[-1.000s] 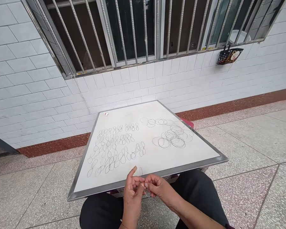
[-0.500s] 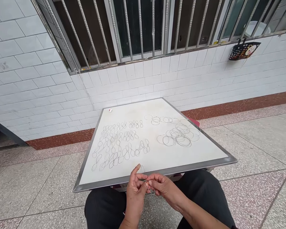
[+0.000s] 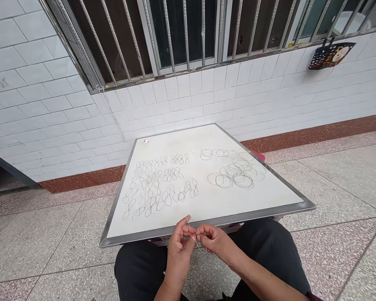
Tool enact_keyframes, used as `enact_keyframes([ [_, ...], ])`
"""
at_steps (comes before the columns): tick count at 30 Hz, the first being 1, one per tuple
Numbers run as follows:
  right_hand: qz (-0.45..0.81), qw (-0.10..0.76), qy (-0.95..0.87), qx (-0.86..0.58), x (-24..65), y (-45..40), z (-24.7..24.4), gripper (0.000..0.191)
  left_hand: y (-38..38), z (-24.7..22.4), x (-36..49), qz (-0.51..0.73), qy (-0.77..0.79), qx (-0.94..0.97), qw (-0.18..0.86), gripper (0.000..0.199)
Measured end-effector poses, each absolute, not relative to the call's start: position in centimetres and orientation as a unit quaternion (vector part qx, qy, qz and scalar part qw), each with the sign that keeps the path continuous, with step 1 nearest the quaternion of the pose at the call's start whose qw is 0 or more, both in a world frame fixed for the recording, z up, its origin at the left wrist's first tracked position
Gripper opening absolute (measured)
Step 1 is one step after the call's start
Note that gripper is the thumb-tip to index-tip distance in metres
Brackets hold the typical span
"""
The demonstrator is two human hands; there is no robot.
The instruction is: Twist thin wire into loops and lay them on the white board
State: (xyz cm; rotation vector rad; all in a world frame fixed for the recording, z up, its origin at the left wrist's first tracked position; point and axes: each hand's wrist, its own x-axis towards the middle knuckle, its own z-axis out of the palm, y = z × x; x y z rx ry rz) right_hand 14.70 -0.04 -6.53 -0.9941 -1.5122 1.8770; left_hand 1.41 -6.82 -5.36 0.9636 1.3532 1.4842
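Note:
At the table's near edge, my left hand (image 3: 182, 240) pinches a thin wire loop (image 3: 201, 247) between thumb and fingers, its index finger raised. My right hand (image 3: 210, 239) meets it there, fingertips closed on the same wire. Part of the loop hangs below the fingers and part rises above them; the crossing itself is hidden by the fingertips. Beyond my hands, on the white table (image 3: 175, 217), figure-eight wire loops (image 3: 166, 198) lie in rows at the left. Larger round wire rings (image 3: 242, 180) overlap in a heap at the right.
A small white and red object (image 3: 146, 142) lies at the table's far left corner. Metal edging (image 3: 269, 212) frames the table. Behind stands a white tiled wall (image 3: 175, 100) with a barred window, where a dark basket (image 3: 331, 55) hangs. My knees (image 3: 138, 267) are under the near edge.
My hands stay together on the wire, the fingertips shifting slightly and the loop turning a little. The whole view has tilted and moved slightly.

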Motion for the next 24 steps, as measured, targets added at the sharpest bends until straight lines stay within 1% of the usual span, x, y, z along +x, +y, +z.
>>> enact_keyframes([
  [2,0.675,0.27,-0.581,-0.366,14.6,0.0,-6.9,0.021,-6.8,-5.3,1.4,0.602,0.548,0.37,0.448,0.053],
  [7,0.607,0.295,-0.641,-0.366,14.6,-0.1,-7.6,0.014,-6.8,-5.1,1.6,0.608,0.552,0.331,0.464,0.072],
  [9,0.599,0.298,-0.652,-0.357,14.7,-0.2,-7.6,0.014,-6.9,-4.9,1.8,0.612,0.549,0.322,0.469,0.076],
  [14,0.591,0.306,-0.662,-0.344,14.8,-0.4,-7.8,0.021,-7.0,-4.5,2.3,0.63,0.543,0.309,0.462,0.073],
  [19,0.659,0.321,-0.608,-0.306,14.3,-0.8,-8.0,0.035,-6.8,-4.7,2.4,0.64,0.532,0.304,0.464,0.067],
  [24,0.704,0.314,-0.566,-0.294,14.2,-0.8,-7.6,0.038,-6.6,-5.4,2.1,0.648,0.519,0.298,0.471,0.068],
])
